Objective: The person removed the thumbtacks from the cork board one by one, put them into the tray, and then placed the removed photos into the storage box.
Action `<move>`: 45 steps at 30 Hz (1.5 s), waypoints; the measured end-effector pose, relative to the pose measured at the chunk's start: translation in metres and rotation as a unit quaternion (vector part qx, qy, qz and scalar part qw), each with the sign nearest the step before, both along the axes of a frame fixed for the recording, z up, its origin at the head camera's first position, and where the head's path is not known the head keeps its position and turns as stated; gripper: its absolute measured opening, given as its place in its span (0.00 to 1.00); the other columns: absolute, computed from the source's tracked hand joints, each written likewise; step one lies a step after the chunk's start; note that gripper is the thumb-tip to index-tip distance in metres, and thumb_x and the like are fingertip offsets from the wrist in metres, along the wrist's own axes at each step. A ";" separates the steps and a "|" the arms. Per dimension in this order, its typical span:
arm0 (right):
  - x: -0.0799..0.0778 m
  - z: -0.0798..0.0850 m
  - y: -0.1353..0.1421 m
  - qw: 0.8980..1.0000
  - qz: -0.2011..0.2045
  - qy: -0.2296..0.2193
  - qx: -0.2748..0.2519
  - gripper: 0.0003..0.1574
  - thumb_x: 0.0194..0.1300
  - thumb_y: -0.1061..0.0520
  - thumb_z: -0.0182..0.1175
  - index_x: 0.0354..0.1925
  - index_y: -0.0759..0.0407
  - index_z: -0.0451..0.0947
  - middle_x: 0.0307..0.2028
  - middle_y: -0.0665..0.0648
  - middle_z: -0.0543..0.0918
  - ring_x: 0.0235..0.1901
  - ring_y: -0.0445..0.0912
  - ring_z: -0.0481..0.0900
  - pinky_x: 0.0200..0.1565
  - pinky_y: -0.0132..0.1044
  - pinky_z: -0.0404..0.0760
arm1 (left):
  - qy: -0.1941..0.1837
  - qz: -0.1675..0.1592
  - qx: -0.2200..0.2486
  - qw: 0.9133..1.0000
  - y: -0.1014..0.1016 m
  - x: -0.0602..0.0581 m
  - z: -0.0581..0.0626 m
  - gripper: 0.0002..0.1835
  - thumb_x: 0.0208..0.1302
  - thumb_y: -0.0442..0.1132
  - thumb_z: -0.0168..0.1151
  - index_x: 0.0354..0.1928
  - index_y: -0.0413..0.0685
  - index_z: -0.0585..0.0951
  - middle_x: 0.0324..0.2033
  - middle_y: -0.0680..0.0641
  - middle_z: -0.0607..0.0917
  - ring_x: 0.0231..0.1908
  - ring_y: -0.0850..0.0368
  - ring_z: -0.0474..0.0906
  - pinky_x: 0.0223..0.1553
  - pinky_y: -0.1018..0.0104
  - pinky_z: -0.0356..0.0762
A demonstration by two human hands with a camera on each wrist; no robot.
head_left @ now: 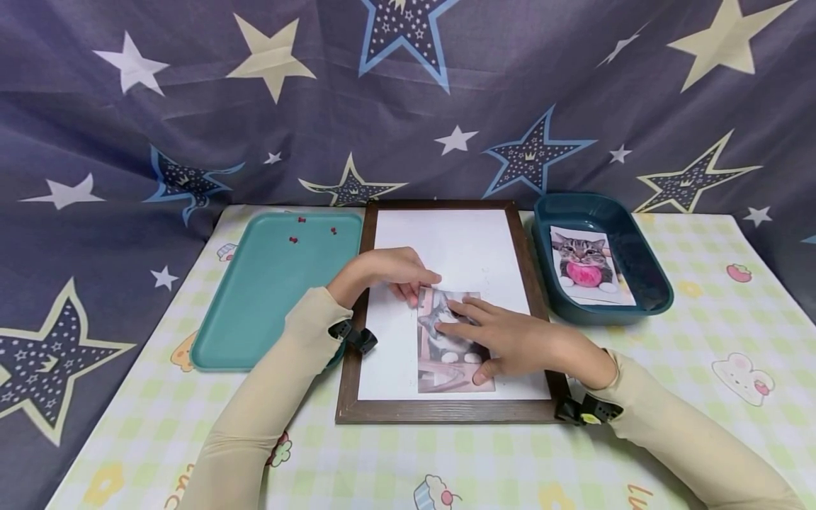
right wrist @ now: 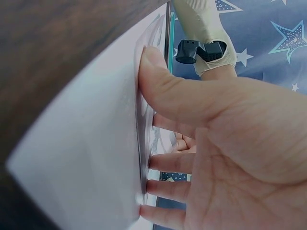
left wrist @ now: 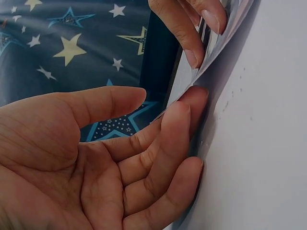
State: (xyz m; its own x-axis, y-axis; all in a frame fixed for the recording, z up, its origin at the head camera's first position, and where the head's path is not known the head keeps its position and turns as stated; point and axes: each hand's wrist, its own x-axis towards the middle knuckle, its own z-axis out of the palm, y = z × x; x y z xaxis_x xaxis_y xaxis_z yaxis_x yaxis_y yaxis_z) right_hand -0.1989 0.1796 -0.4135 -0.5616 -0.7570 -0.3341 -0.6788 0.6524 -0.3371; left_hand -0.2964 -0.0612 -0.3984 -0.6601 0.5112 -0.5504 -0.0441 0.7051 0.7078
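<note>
A cat photo [head_left: 449, 379] lies upright on a whiteboard [head_left: 446, 241] with a brown wooden frame. My right hand [head_left: 510, 340] is laid over the photo's right side, fingers spread and fingertips pressing on it. At the photo's upper left corner is my left hand [head_left: 398, 273], palm turned toward the photo. The left wrist view shows the left fingertips right at the photo's slightly raised edge, with the thumb [left wrist: 115, 100] held apart from it. In the right wrist view the right thumb [right wrist: 156, 62] and fingers touch the photo's face.
Left of the board, a teal tray [head_left: 255, 297] holds several red push pins [head_left: 293, 239]. A dark teal bin [head_left: 653, 290] stands on the right with another cat photo [head_left: 583, 273] inside. Beneath everything is a checkered tablecloth [head_left: 357, 467]; a star-patterned curtain [head_left: 210, 127] hangs behind.
</note>
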 end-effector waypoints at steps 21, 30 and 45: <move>0.001 -0.001 0.000 1.000 -0.004 0.002 -0.002 0.55 0.63 0.43 0.68 0.81 0.42 0.54 0.82 0.60 0.47 0.80 0.65 0.42 0.71 0.62 0.68 | -0.006 -0.006 -0.011 1.000 -0.003 -0.002 -0.003 0.23 0.74 0.53 0.56 0.25 0.45 0.81 0.19 0.51 0.85 0.21 0.63 0.81 0.31 0.69 0.84; 0.001 -0.002 -0.001 1.000 -0.004 0.007 -0.003 0.55 0.63 0.43 0.68 0.80 0.43 0.54 0.82 0.60 0.47 0.80 0.65 0.42 0.70 0.61 0.70 | -0.010 -0.022 0.000 1.000 -0.005 0.000 -0.003 0.13 0.67 0.44 0.66 0.27 0.44 0.87 0.19 0.52 0.86 0.21 0.64 0.80 0.30 0.71 0.82; 0.001 -0.002 -0.001 1.000 -0.008 -0.004 -0.008 0.55 0.63 0.43 0.68 0.81 0.42 0.53 0.82 0.59 0.46 0.80 0.64 0.42 0.70 0.61 0.70 | -0.020 -0.047 -0.002 0.999 -0.005 -0.001 -0.003 0.02 0.62 0.34 0.69 0.33 0.42 0.87 0.23 0.51 0.88 0.25 0.61 0.82 0.33 0.70 0.83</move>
State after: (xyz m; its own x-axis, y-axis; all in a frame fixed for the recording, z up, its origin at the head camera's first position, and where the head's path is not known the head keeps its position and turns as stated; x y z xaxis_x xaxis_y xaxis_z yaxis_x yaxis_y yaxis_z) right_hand -0.1980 0.1789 -0.4156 -0.5707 -0.7533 -0.3269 -0.6657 0.6575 -0.3529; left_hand -0.2977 -0.0666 -0.4019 -0.5871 0.5668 -0.5779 -0.0062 0.7108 0.7034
